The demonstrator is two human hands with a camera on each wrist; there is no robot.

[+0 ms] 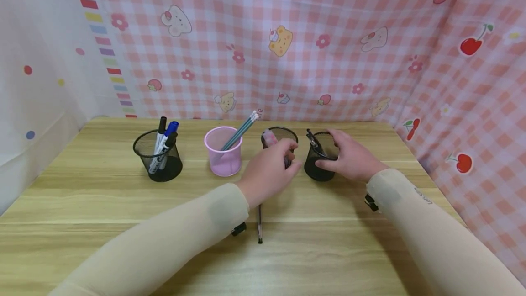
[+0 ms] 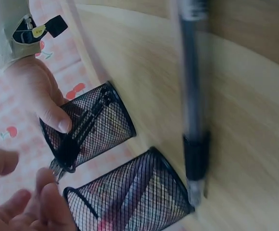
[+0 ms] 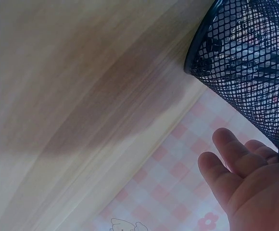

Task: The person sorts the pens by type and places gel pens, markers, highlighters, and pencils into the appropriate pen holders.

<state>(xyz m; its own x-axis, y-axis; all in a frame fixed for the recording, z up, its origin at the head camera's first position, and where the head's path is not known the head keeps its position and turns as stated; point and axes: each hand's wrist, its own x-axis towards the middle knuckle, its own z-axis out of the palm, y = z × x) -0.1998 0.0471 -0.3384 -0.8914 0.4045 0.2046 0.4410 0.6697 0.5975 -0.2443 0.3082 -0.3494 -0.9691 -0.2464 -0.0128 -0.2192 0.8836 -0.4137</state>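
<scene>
My right hand (image 1: 356,156) grips the right-hand black mesh pen cup (image 1: 317,173), thumb on its near side and fingers by the far rim. Several black pens (image 1: 314,140) lean inside this upright cup. My left hand (image 1: 269,166) hovers in front of another black mesh cup (image 1: 289,130), partly hiding it; its fingers are loosely bent, with nothing between them. In the left wrist view these fingers are close to the pen ends at the right cup's rim. Something pink and grey (image 1: 269,137) pokes out of the partly hidden cup.
A pen (image 1: 260,229) lies on the wooden table below my left wrist. Farther left stand a pink cup (image 1: 225,163) with green pencils (image 1: 241,132) and a black mesh cup (image 1: 166,172) with several markers (image 1: 161,152). Checked cloth (image 1: 246,72) hangs behind the table.
</scene>
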